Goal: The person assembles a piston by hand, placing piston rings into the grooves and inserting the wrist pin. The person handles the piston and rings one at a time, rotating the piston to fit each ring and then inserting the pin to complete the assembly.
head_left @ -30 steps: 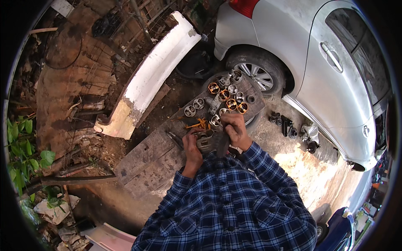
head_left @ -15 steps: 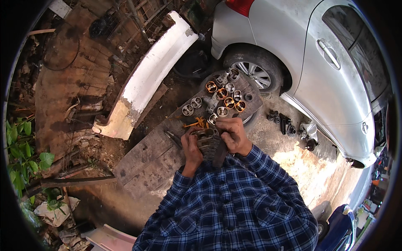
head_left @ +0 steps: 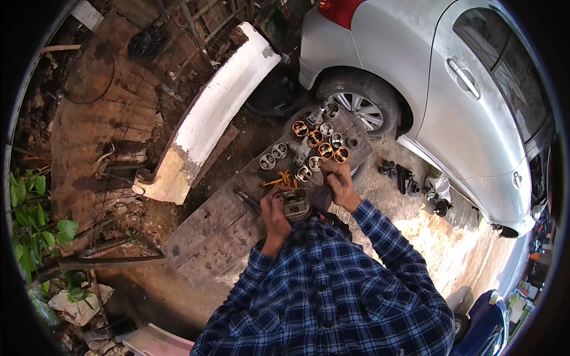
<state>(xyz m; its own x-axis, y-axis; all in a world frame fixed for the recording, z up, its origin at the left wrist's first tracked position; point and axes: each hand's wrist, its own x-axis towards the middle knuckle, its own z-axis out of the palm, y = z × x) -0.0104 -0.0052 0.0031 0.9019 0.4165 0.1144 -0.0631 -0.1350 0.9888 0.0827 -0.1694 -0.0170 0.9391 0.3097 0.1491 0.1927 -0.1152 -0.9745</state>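
My left hand (head_left: 275,217) is wrapped round the side of a metal engine piston (head_left: 295,204), whose hollow side faces up near my chest. In my right hand (head_left: 341,185) is a dark wire brush (head_left: 322,198), its handle pinched between thumb and fingers. The brush is just right of the piston; whether the two touch I cannot tell. Past my hands, several more pistons (head_left: 325,150), some with orange-brown insides, stand on a worn wooden bench (head_left: 205,234). An orange tangled piece (head_left: 284,179) and a pointed metal tool (head_left: 247,200) lie nearest my left hand.
A silver car (head_left: 409,77) stands close at the right, its rear wheel (head_left: 362,107) beside the bench. Dark metal parts (head_left: 405,180) lie on the concrete below the car's side. Left of the bench leans a long white panel (head_left: 208,118), with rusty sheet metal (head_left: 89,130) beyond.
My right hand has moved slightly up and right with the brush, away from the piston. The piston now shows more fully in my left hand, its hollow turned more upward.
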